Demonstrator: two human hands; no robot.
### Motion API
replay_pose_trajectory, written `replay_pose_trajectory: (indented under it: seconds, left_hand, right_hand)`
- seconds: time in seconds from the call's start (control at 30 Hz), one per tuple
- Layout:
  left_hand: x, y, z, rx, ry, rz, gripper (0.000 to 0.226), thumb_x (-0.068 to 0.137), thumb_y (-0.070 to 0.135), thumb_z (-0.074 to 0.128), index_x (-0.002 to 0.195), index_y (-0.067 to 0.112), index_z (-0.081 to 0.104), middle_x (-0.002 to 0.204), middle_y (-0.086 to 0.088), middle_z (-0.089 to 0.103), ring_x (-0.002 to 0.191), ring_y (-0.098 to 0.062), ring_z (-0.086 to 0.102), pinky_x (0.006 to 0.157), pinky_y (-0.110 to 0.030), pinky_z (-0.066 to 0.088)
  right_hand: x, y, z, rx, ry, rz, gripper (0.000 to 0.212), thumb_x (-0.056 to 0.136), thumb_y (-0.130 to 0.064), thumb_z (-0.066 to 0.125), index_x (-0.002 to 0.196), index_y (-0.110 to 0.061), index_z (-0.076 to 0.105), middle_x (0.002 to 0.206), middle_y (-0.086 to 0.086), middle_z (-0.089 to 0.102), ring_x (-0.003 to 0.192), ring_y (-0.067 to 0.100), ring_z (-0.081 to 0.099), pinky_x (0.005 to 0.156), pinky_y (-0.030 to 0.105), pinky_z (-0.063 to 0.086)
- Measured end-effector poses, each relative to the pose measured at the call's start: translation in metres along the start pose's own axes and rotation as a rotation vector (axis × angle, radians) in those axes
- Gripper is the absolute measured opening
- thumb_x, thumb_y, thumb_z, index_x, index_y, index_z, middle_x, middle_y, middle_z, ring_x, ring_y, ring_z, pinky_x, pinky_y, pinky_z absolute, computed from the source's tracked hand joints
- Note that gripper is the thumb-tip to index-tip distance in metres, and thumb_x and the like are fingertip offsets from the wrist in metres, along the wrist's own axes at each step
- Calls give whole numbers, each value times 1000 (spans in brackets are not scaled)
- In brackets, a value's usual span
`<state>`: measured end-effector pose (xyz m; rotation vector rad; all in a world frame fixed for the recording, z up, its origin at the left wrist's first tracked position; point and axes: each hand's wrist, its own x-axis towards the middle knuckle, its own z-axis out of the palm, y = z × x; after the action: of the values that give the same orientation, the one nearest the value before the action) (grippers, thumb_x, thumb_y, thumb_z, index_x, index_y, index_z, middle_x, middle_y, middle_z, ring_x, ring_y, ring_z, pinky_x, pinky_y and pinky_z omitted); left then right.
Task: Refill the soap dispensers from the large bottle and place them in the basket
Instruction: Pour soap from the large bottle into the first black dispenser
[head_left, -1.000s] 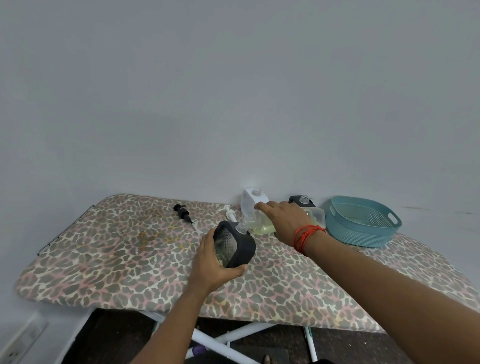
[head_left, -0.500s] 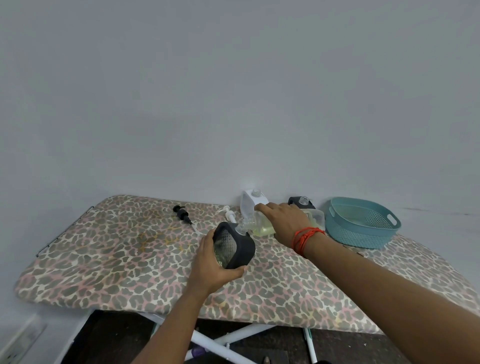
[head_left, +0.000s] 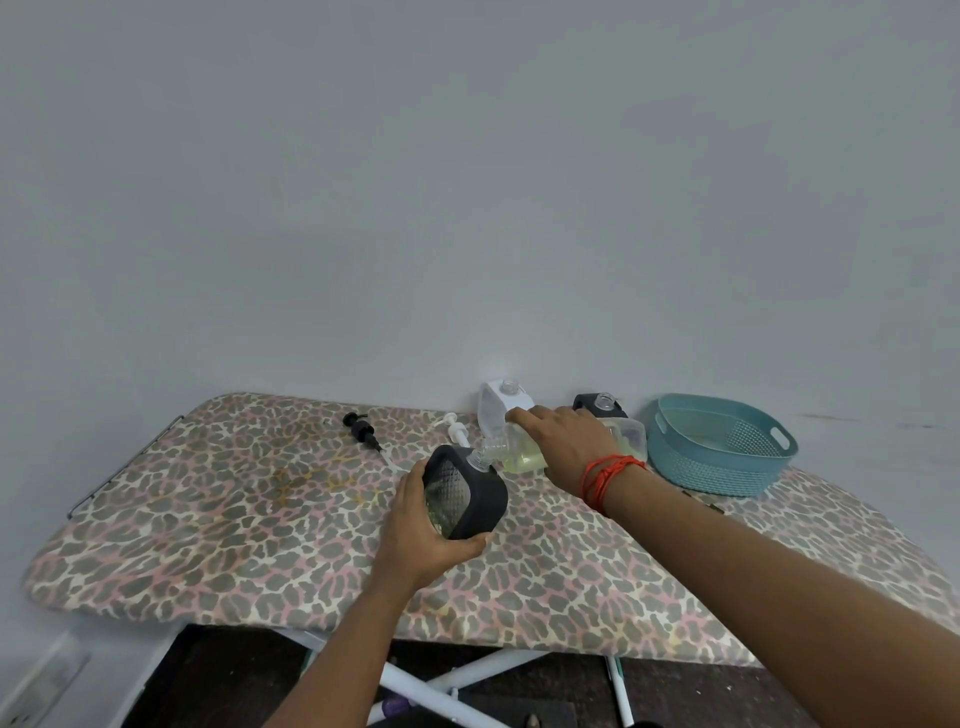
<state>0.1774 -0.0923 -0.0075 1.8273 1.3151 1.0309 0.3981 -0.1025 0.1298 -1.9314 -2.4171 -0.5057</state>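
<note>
Pour in progress: L hand (head_left: 415, 535) is gripping the black dispenser (head_left: 470, 493), R hand (head_left: 563, 441) is tipping the large bottle (head_left: 522, 451).
L fingers & thumb are curling round the dispenser's base, holding it tilted over the ironing board (head_left: 208, 509). R fingers are wrapping over the bottle, spout meeting the dispenser's neck, pale yellow soap lying along its low side. Teal basket (head_left: 717, 473) is sitting just right of the bottle.
</note>
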Motion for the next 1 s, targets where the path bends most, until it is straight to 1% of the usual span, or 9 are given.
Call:
replay_pose_trajectory:
  seconds: [0.2, 0.27, 0.37, 0.77, 1.0]
  left_hand:
    - [-1, 2, 0, -6, 5, 14, 128, 51, 67, 87, 157, 23, 31, 146, 7, 44, 135, -16, 47, 110, -44, 47]
    - [0, 2, 0, -7, 4, 10, 127, 51, 67, 88, 156, 23, 31, 146, 7, 45, 134, -16, 48, 110, -45, 47]
    - [0, 1, 0, 0, 2, 2, 128, 51, 67, 89, 157, 24, 31, 147, 7, 45, 135, -17, 48, 110, -47, 48]
    - [-1, 3, 0, -7, 5, 14, 129, 52, 68, 88, 158, 23, 29, 149, 7, 43, 137, -15, 45, 112, -43, 46]
    - [-1, 3, 0, -1, 0, 9, 128, 52, 68, 88, 158, 24, 29, 148, 8, 43, 137, -16, 46, 111, -46, 46]
  right_hand:
    - [-1, 1, 0, 8, -9, 1, 71, 82, 3, 60, 140, -28, 34, 124, 3, 59, 103, 31, 61, 91, 44, 48]
    - [-1, 1, 0, 9, -11, 0, 71, 82, 2, 62, 140, -28, 34, 124, 3, 59, 104, 31, 61, 91, 44, 48]
    - [0, 0, 1, 9, -6, 1, 71, 81, 2, 62, 139, -29, 34, 123, 2, 60, 102, 30, 61, 90, 43, 48]
    - [0, 1, 2, 6, -2, 3, 72, 81, 3, 61, 139, -28, 34, 122, 2, 60, 100, 29, 61, 88, 43, 49]
    - [1, 0, 2, -3, 2, 2, 71, 81, 4, 59, 140, -28, 34, 122, 2, 60, 99, 29, 61, 90, 43, 49]
